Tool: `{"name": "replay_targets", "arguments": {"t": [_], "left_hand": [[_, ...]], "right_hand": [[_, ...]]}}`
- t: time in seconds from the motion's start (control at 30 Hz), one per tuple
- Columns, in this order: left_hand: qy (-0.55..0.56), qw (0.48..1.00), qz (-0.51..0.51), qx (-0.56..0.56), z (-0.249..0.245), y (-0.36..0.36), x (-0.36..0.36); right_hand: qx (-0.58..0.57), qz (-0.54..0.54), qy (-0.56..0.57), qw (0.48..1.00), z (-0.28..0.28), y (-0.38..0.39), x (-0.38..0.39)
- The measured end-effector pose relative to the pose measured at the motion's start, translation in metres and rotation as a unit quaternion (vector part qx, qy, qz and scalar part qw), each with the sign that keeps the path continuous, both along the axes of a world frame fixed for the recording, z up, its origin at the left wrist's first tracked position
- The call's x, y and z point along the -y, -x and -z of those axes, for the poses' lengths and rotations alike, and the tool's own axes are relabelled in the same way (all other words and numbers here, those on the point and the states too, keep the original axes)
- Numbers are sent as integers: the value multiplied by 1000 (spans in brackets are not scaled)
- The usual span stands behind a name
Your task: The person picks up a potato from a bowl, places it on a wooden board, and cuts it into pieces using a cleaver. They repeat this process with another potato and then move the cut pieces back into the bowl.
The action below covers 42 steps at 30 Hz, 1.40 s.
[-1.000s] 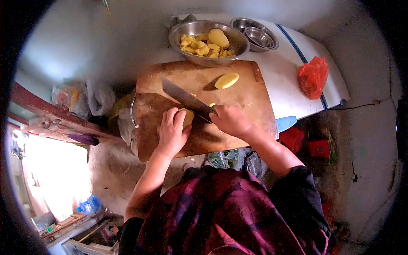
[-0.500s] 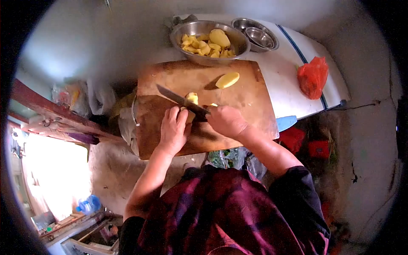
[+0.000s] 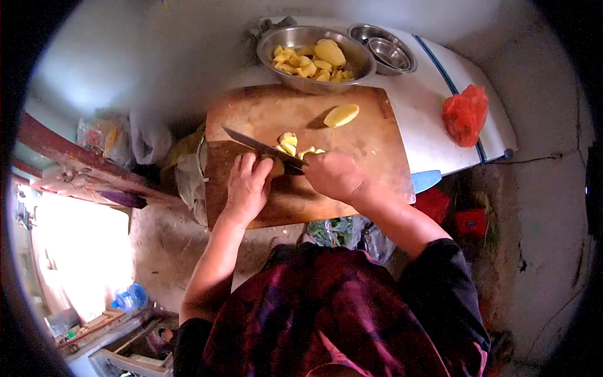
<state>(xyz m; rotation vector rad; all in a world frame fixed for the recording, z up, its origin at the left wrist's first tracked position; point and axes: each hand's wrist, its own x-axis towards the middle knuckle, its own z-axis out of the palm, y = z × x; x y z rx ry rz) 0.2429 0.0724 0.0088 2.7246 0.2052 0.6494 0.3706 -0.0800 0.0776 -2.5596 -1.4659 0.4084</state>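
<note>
My right hand (image 3: 336, 178) is closed around the handle of a kitchen knife (image 3: 251, 142), whose blade points to the upper left, low over the wooden cutting board (image 3: 370, 182). Pressed under the fingers of my left hand (image 3: 249, 185) is a potato piece (image 3: 278, 168), mostly hidden, on the near side of the blade. Just past the blade lie several cut potato chunks (image 3: 287, 142). Farther up the board rests a peeled potato half (image 3: 342, 115).
Behind the board stands a steel bowl (image 3: 317, 87) of potato chunks with one larger potato. Smaller steel bowls (image 3: 407, 68) sit beside it. A red plastic bag (image 3: 465, 116) lies on the white tabletop (image 3: 414, 113) at right. Something flat and blue (image 3: 426, 181) juts out by the board's right edge.
More cut chunks show beyond the blade, and less of the potato piece is visible by my left fingers. The left hand has shifted slightly left. The whole view has moved a little.
</note>
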Motion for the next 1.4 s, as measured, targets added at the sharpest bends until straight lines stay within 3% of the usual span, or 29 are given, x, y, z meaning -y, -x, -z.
{"name": "replay_targets", "arguments": {"t": [0.23, 0.47, 0.57, 0.77, 0.87, 0.93, 1.13, 1.23, 1.33, 1.4], "left_hand": [[40, 995, -63, 72, 10, -9, 17], [50, 992, -74, 91, 11, -17, 24], [61, 995, -74, 18, 11, -17, 23], [27, 998, -9, 53, -2, -13, 17], [-5, 997, 26, 72, 5, -9, 3], [53, 997, 28, 47, -7, -7, 3], [-53, 995, 26, 81, 0, -8, -4], [-32, 998, 13, 44, 7, -8, -5], [18, 998, -20, 53, 5, -11, 6], [56, 994, -37, 91, 11, -17, 12]], "right_hand": [[-9, 49, -128, 990, 14, -8, 21], [-21, 57, -30, 998, -14, 8, 22], [-41, 47, -6, 998, 10, 3, 10], [-14, 55, -98, 994, 22, -12, 14], [-3, 53, -74, 996, -2, -4, 20], [-3, 49, -26, 998, -29, 3, 17], [27, 7, 2, 1000, 1, -9, 4], [45, -35, -12, 998, 20, -9, -3], [25, 51, -117, 992, 29, -8, 5], [-68, 100, -117, 986, 28, -15, 13]]}}
